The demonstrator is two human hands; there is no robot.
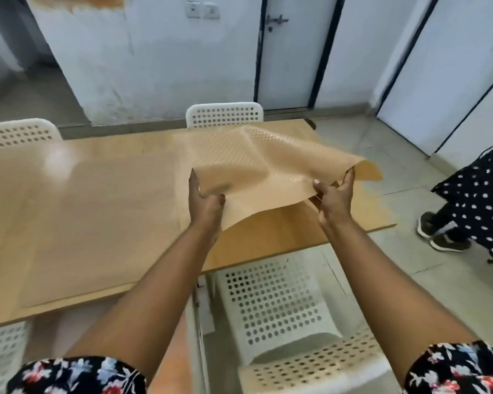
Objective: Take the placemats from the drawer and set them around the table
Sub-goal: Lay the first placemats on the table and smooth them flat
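Nearest to me, tucked under the near edge of the table [103,223], stands a white perforated chair [276,305], and I lean over it with both arms stretched out. My left hand [204,201] is curled round the near left corner of the placemat [256,172], thumb on top and fingers folded under it; my right hand [335,196] pinches the near right corner, fingers closed on the edge. The placemat hangs in the air above the right end of the table, limp and buckled, its far half sagging toward the wood while the near edge arches up between my hands. From here I judge the main risk is the fold: if I lower it as it is, the slack middle could land first and leave the mat creased or doubled rather than flat. It also sits close to the right end of the table, so a careless drop might leave a corner hanging over. Under it, near my right hand, there seems to be a second tan sheet, but the blur and like colours make me unsure; if so, my grip could drag it along. Beyond the far edge of the table another white chair [225,115] marks the opposite seat. Off the right end of the table a person in a dotted dress [478,200] stands close enough to brush the overhang.
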